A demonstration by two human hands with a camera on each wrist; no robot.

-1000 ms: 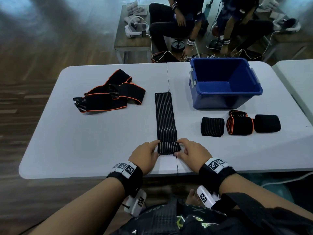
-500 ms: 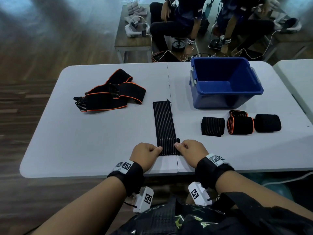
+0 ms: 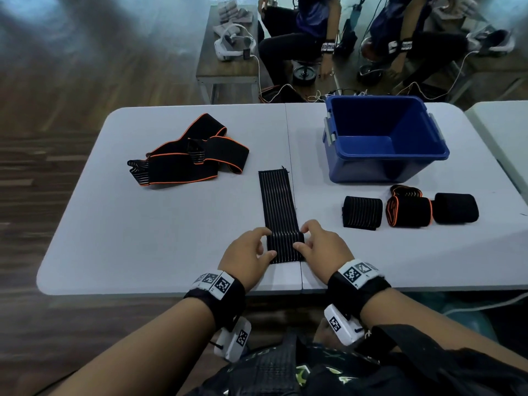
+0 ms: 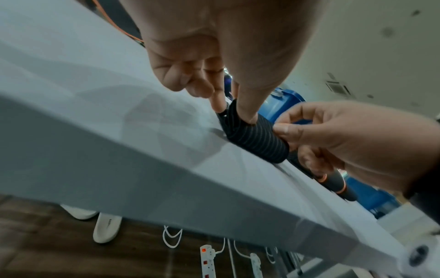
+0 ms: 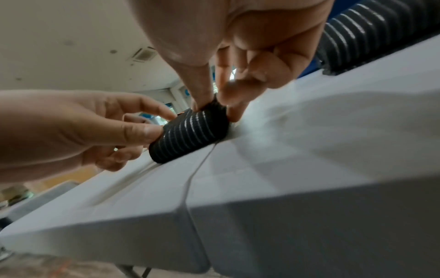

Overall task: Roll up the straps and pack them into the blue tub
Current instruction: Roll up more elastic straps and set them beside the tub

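A black strap with thin grey stripes [image 3: 277,201] lies lengthwise on the grey table [image 3: 171,238], its near end wound into a roll [image 3: 285,247]. My left hand [image 3: 251,252] pinches the roll's left end [image 4: 235,120] between thumb and fingers. My right hand [image 3: 317,244] pinches its right end [image 5: 214,111] the same way. The blue tub [image 3: 383,138] stands open and looks empty at the far right. Three rolled straps lie in front of it: a striped one [image 3: 362,212], an orange-edged one [image 3: 408,211] and a plain black one [image 3: 455,207].
A loose heap of black straps with orange edging [image 3: 191,154] lies at the far left of the table. Beyond the table stand a small bench with a white headset [image 3: 233,45] and two seated people [image 3: 308,30]. A second table [image 3: 503,130] adjoins on the right.
The roll has grown thicker and moved away from me along the strap. The flat length has become shorter as both hands turned the roll forward.
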